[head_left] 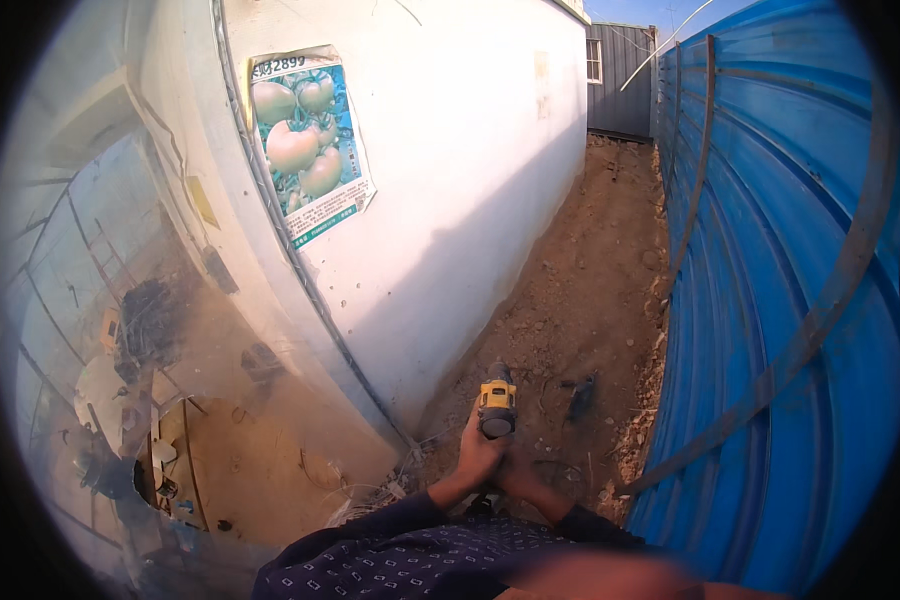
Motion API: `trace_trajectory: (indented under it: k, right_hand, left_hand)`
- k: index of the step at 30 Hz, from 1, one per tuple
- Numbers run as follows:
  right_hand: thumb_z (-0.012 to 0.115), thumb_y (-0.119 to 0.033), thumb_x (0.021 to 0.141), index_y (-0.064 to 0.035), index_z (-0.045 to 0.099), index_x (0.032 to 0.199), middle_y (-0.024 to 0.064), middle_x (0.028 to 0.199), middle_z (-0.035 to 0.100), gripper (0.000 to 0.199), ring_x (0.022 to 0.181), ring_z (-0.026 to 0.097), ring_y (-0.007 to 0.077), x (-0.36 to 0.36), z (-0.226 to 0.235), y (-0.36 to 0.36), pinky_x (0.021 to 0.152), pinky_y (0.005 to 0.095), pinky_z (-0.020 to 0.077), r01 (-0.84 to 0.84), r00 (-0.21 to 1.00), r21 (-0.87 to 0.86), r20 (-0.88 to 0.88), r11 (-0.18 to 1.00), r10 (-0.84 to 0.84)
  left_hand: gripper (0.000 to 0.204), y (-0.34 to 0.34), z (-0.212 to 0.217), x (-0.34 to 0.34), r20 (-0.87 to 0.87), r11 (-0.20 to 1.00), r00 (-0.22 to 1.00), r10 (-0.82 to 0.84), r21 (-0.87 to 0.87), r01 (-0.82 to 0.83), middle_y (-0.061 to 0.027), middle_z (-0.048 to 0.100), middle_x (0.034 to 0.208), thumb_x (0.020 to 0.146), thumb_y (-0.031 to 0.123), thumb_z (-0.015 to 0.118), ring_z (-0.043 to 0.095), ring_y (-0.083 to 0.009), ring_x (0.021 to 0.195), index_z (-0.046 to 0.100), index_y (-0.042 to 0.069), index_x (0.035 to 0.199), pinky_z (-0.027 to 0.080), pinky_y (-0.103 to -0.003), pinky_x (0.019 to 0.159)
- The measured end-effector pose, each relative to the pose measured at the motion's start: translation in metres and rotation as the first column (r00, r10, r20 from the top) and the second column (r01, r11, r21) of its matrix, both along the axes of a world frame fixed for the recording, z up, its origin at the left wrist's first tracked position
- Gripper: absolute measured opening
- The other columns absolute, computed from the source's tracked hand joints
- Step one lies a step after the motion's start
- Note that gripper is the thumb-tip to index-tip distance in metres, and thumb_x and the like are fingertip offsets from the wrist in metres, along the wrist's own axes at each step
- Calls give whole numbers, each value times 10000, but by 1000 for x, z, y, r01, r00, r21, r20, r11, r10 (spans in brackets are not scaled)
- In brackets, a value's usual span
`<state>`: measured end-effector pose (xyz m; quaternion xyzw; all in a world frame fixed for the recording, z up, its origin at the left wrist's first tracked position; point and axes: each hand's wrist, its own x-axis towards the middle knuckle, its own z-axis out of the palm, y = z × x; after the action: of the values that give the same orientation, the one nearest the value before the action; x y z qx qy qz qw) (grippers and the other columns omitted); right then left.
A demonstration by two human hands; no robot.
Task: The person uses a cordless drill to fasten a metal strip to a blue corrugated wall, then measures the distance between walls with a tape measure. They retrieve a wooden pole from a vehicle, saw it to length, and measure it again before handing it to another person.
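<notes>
Drill: yellow-black, rounded
Left hand: grasping drill
Right hand: partly hidden, cannot tell grip
Fence: ribbed, blue
Ground: rough dirt

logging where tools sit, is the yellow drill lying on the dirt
No, the yellow drill is held up above the dirt, with the person's left hand on it.

And here's the power drill, bright yellow and black, held up clear of the brown dirt ground, with its rounded, dark grey back end turned straight towards us! The dark nose points away, out ahead, the handle is hidden underneath, and whether the motor is spinning, there's no telling.
</notes>
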<state>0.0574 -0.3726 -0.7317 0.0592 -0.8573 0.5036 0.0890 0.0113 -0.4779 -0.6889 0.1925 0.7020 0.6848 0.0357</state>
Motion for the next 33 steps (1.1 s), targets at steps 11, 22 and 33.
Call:
trace_trajectory:
  k: [11,22,33]
  right_hand:
    - [818,-95,742,-10,625,1244,182,1246,660,544,1212,626,340,-13,-62,6,1006,426,491,-124,991,-315,-96,941,99]
    - [747,-219,842,-51,691,1144,134,996,733,350,955,700,223,26,-165,50,843,391,530,23,918,-502,353,865,181]
    - [804,-214,798,-8,727,882,127,780,723,235,725,718,279,53,-330,199,662,401,544,65,644,85,758,994,-107]
  left_hand:
    - [416,-12,-43,16,217,971,971,95,196,-139,-85,690,1127,866,-26,696,673,-172,995,553,16,1254,556,-312,868]
    - [819,38,-124,43,305,988,943,135,31,-151,-168,608,1376,870,-14,728,643,-250,1185,333,16,1588,508,-354,1011]
    - [496,-163,-288,176,348,547,650,676,-828,-126,-218,755,1115,836,272,734,737,-343,1048,703,-8,1244,554,-412,949]
